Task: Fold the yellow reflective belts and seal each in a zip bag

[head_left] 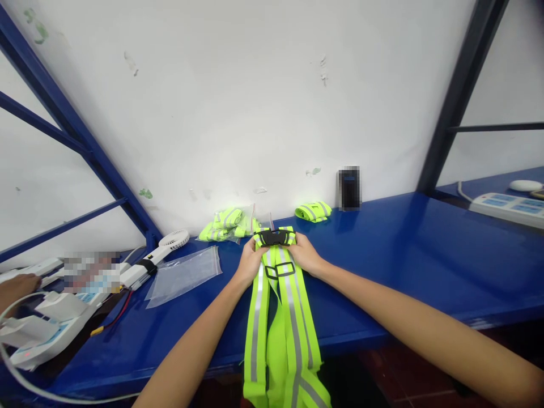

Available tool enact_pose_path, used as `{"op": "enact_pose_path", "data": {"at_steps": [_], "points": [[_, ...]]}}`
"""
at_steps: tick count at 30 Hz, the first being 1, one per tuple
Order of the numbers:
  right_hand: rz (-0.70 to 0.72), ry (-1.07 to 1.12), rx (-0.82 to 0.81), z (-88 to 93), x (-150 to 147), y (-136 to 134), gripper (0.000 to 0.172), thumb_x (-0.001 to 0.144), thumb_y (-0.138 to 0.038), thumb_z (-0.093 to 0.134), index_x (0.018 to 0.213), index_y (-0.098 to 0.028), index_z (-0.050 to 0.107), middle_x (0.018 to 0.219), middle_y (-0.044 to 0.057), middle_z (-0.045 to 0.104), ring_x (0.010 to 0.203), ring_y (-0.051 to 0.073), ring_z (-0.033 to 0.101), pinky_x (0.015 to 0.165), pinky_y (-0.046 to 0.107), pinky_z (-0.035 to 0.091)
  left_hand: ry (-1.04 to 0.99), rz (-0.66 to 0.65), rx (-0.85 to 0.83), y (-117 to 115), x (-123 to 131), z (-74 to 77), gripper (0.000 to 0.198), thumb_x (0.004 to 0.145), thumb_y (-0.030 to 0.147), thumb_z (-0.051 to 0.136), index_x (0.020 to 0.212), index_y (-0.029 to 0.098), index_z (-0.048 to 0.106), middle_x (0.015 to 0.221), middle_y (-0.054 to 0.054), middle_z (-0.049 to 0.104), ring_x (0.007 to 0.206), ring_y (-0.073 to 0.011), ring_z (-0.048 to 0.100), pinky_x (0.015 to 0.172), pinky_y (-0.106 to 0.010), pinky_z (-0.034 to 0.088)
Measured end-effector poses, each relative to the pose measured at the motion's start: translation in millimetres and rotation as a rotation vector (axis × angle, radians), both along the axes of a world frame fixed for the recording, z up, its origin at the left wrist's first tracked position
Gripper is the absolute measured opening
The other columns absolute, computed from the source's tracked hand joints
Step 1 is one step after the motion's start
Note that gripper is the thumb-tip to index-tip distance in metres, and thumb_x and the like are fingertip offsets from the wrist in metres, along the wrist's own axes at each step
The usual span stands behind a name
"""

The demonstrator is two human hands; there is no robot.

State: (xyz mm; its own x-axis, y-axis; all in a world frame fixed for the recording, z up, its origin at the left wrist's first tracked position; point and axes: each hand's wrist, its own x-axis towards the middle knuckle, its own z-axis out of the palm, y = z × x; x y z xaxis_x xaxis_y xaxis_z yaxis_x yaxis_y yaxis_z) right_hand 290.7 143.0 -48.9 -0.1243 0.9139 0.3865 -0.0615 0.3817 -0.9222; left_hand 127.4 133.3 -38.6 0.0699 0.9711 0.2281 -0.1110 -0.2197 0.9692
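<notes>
A neon yellow reflective strap vest with grey stripes lies on the blue table and hangs over its front edge. My left hand and my right hand pinch the vest's far end, one on each side of a black buckle. Both hands are closed on the straps next to that buckle. A black slider ring sits on the straps between my wrists.
Folded neon vests lie near the wall, with another roll to the right. An empty clear bag, a white handheld fan, a power strip and a white device are around. Another person's hand shows at far left.
</notes>
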Motion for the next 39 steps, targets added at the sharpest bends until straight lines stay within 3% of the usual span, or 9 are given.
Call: {"op": "enact_pose_path", "data": {"at_steps": [5, 10, 13, 16, 19, 29, 35, 39], "points": [[-0.076, -0.065, 0.029, 3.0, 3, -1, 0.028, 0.076, -0.021, 0.057, 0.1, -0.015, 0.07, 0.097, 0.006, 0.073, 0.095, 0.026, 0.064, 0.083, 0.036, 0.049, -0.04, -0.031, 0.0, 1, -2, -1.2, 0.044, 0.064, 0.023, 0.076, 0.106, 0.015, 0.067, 0.093, -0.006, 0.074, 0.087, -0.0244, 0.068, 0.082, -0.035, 0.052], [-0.201, -0.152, 0.132, 6.2, 4, -6, 0.027, 0.073, -0.015, 0.054, 0.097, -0.018, 0.067, 0.095, 0.005, 0.071, 0.089, 0.024, 0.063, 0.079, 0.033, 0.048, -0.118, -0.054, -0.126, 1, -2, -3.1, 0.04, 0.055, 0.022, 0.083, 0.092, 0.011, 0.071, 0.081, -0.007, 0.074, 0.081, -0.0261, 0.07, 0.078, -0.038, 0.054], [-0.258, -0.186, 0.18, 8.4, 4, -11, 0.036, 0.07, -0.011, 0.053, 0.104, -0.019, 0.061, 0.095, 0.004, 0.07, 0.084, 0.022, 0.063, 0.077, 0.032, 0.048, -0.179, -0.068, -0.173, 1, -1, -2.1, 0.042, 0.05, 0.02, 0.085, 0.088, 0.011, 0.071, 0.079, -0.008, 0.074, 0.08, -0.026, 0.07, 0.078, -0.039, 0.054], [-0.262, -0.196, 0.205, 10.6, 3, -15, 0.055, 0.068, -0.01, 0.055, 0.121, -0.021, 0.051, 0.104, 0.004, 0.068, 0.09, 0.022, 0.064, 0.081, 0.032, 0.047, -0.192, -0.072, -0.18, -1, 0, -0.3, 0.045, 0.048, 0.02, 0.087, 0.089, 0.011, 0.07, 0.077, -0.007, 0.074, 0.08, -0.0257, 0.07, 0.078, -0.038, 0.054], [-0.259, -0.228, 0.242, 12.5, 2, -18, 0.061, 0.069, -0.01, 0.055, 0.128, -0.023, 0.046, 0.109, 0.003, 0.067, 0.095, 0.022, 0.064, 0.083, 0.032, 0.047, -0.187, -0.068, -0.205, -2, 0, 2.0, 0.047, 0.048, 0.021, 0.087, 0.091, 0.011, 0.069, 0.076, -0.007, 0.074, 0.078, -0.0255, 0.07, 0.077, -0.038, 0.054], [-0.188, -0.46, 0.395, 17.6, 8, -18, 0.055, 0.077, -0.01, 0.048, 0.13, -0.026, 0.048, 0.114, 0.005, 0.066, 0.105, 0.026, 0.062, 0.091, 0.035, 0.045, -0.192, -0.06, -0.277, -2, -6, 9.9, 0.041, 0.048, 0.025, 0.087, 0.083, 0.011, 0.07, 0.074, -0.008, 0.073, 0.074, -0.0271, 0.07, 0.077, -0.039, 0.054], [-0.189, -0.341, 0.364, 16.7, 6, -18, 0.056, 0.071, -0.007, 0.05, 0.124, -0.025, 0.052, 0.117, 0.004, 0.065, 0.104, 0.024, 0.062, 0.089, 0.032, 0.046, -0.136, -0.078, -0.232, -3, 0, 3.0, 0.041, 0.052, 0.025, 0.086, 0.087, 0.012, 0.069, 0.078, -0.007, 0.074, 0.073, -0.0244, 0.07, 0.076, -0.037, 0.053], [-0.189, -0.256, 0.294, 16.1, 4, -17, 0.047, 0.072, -0.011, 0.052, 0.117, -0.023, 0.056, 0.114, 0.004, 0.066, 0.101, 0.023, 0.063, 0.089, 0.033, 0.045, -0.115, -0.04, -0.165, -2, 2, -0.5, 0.047, 0.054, 0.027, 0.086, 0.095, 0.013, 0.068, 0.084, -0.006, 0.074, 0.077, -0.023, 0.069, 0.078, -0.035, 0.052]]}}
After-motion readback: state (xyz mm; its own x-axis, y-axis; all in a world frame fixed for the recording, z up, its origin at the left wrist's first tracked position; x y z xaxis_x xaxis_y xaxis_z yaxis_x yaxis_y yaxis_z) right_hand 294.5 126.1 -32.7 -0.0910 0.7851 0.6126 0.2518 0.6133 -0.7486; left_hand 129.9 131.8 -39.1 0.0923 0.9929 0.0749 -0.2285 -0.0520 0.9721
